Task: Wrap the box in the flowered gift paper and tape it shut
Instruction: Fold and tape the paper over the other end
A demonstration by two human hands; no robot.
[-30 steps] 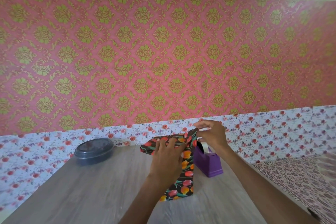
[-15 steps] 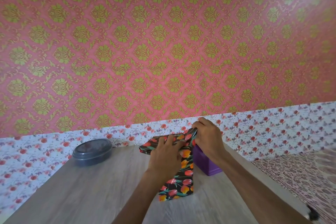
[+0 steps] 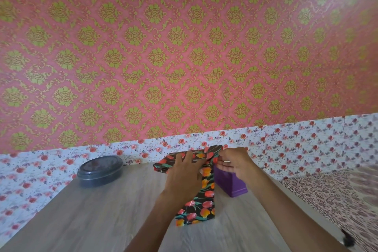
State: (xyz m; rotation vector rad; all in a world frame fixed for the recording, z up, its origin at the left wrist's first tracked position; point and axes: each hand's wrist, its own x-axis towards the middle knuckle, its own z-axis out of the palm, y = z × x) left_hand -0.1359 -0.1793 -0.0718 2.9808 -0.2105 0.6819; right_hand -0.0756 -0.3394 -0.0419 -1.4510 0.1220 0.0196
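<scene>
- the box itself is hidden under the flowered paper [image 3: 204, 192], which lies mid-table, toward 12 o'clock from the person, with a loose tail running back toward 6 o'clock.
- the wrap looks partly done, in my judgement: the paper covers the box, but the far flap [image 3: 213, 150] stands up unfolded and i see no tape on any seam.
- the left hand [image 3: 184, 176] presses flat, fingers spread, on top of the package.
- the right hand [image 3: 232, 162] pinches the flap's edge at 1 o'clock.
- the purple tape dispenser [image 3: 231, 183] sits just beside the package at 3 o'clock.
- a dark lidded dish [image 3: 100, 171] rests well apart at 10 o'clock on the table [image 3: 81, 217].
- against a second ago, the right hand is lower and covers the dispenser's roll.
</scene>
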